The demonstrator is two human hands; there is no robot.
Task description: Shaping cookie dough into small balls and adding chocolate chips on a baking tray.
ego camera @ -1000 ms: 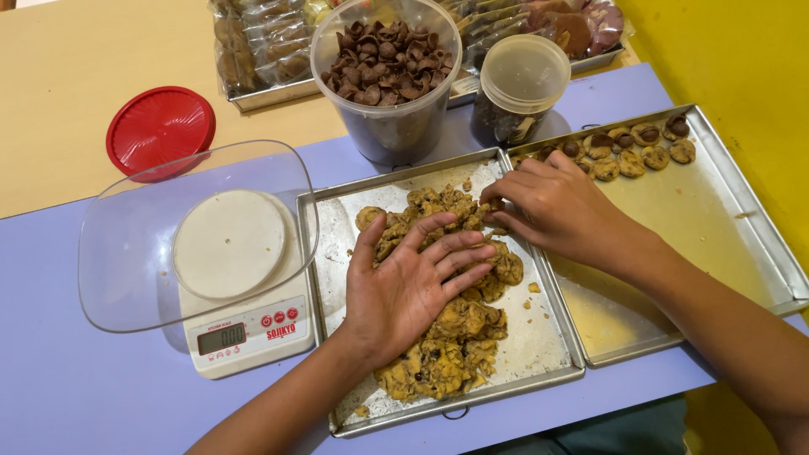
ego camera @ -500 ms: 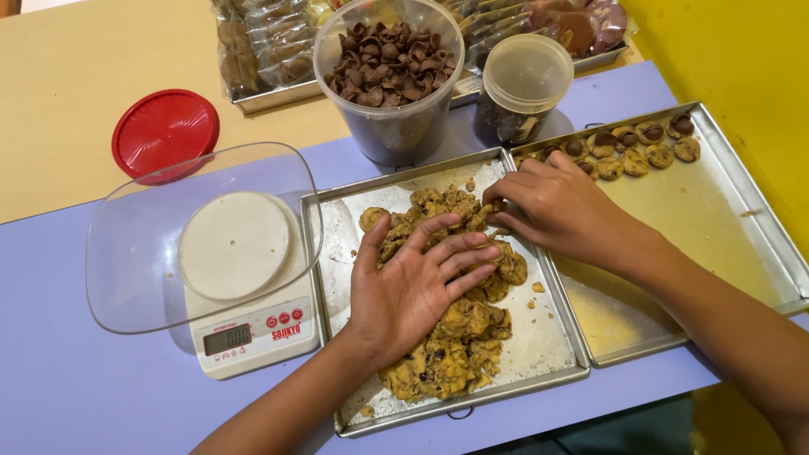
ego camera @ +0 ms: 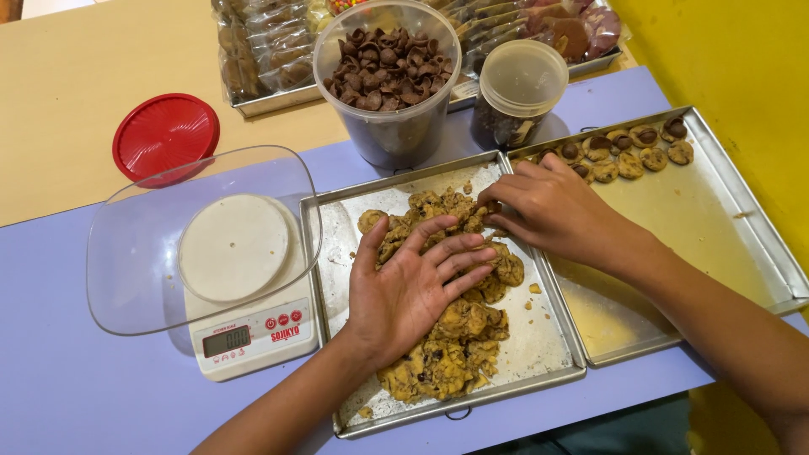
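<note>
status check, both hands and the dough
Left hand flat on cookie dough. Right hand pinching dough at its top edge. Nothing blocking either hand.

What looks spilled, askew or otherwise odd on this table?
Little. Loose crumbs lie on the middle tray beside the dough. The clear bowl overhangs the kitchen scale, off-centre toward the left.

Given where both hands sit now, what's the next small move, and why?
Probably the right hand pulls a small piece off the dough: its fingertips pinch the mass's top edge, the left hand lies flat on it, and shaped cookies already line the right tray.
</note>
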